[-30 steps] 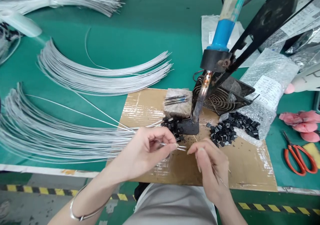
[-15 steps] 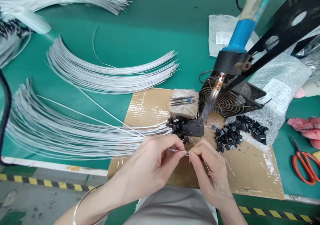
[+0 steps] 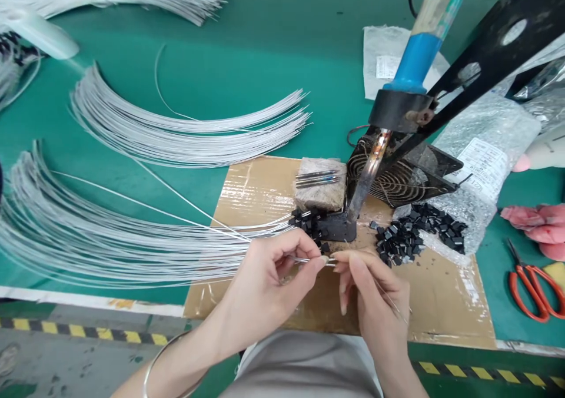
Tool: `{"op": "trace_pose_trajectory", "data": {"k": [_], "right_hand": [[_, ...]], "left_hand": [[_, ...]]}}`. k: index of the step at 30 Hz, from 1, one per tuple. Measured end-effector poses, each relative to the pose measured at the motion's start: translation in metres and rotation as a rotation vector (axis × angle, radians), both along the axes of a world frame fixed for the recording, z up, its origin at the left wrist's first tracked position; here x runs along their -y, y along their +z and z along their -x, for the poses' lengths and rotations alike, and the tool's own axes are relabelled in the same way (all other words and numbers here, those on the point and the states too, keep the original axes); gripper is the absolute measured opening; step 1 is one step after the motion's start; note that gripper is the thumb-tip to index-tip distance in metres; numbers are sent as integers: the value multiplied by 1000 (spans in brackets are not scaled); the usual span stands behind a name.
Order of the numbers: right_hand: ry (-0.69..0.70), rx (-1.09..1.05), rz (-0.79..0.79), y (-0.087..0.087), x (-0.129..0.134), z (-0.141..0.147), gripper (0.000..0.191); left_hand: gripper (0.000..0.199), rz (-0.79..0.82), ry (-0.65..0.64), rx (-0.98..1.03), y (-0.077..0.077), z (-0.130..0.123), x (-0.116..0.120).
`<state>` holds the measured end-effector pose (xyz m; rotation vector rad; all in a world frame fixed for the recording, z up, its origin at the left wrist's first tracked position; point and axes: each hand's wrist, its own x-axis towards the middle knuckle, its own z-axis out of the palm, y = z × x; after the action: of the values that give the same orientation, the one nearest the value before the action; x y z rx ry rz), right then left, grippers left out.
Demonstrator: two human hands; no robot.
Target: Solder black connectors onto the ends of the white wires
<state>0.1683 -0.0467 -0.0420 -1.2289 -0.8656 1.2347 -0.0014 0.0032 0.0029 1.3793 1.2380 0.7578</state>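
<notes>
Thumb and forefinger of my left hand [image 3: 273,280] pinch a thin white wire [image 3: 303,260], its end poking out past the fingertips. Close by on the right, my right hand [image 3: 375,286] has its fingertips at that wire end. A thin silvery strand of solder wire [image 3: 394,305] runs through the right hand's curled fingers and over its palm. Just beyond both hands, the soldering iron [image 3: 367,180] points down at a dark metal plate [image 3: 342,228]. Small black connectors [image 3: 304,220] sit on the ends of the wires lying left of that plate.
Wire bundles [image 3: 189,142] spread across the green table at left. A black fan [image 3: 392,174] stands behind the iron. Loose black connectors [image 3: 399,242] are heaped at right, before a bubble-wrap bag [image 3: 494,121]. Red-handled scissors [image 3: 529,292] lie far right. Cardboard [image 3: 450,304] lies underneath.
My right hand's fingers have loosened and spread somewhat, the thumb drawing back from the wire end. My left hand keeps its pinch. The whole view has shifted slightly.
</notes>
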Motion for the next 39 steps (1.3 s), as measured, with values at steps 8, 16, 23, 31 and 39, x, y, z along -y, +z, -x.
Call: {"op": "trace_pose_trajectory", "data": {"k": [8, 16, 23, 31, 39], "right_hand": [[111, -269, 79, 1, 3, 5, 13], [84, -329, 194, 7, 0, 6, 10], [104, -429, 264, 9, -1, 3, 12], [85, -486, 320, 15, -6, 4, 20], [112, -483, 306, 8, -2, 3, 15]], "left_hand": [[17, -14, 29, 16, -3, -2, 5], [19, -14, 21, -39, -3, -2, 11], [20, -42, 14, -69, -2, -4, 10], [21, -37, 1, -54, -2, -4, 9], [20, -63, 60, -63, -6, -6, 11]]}}
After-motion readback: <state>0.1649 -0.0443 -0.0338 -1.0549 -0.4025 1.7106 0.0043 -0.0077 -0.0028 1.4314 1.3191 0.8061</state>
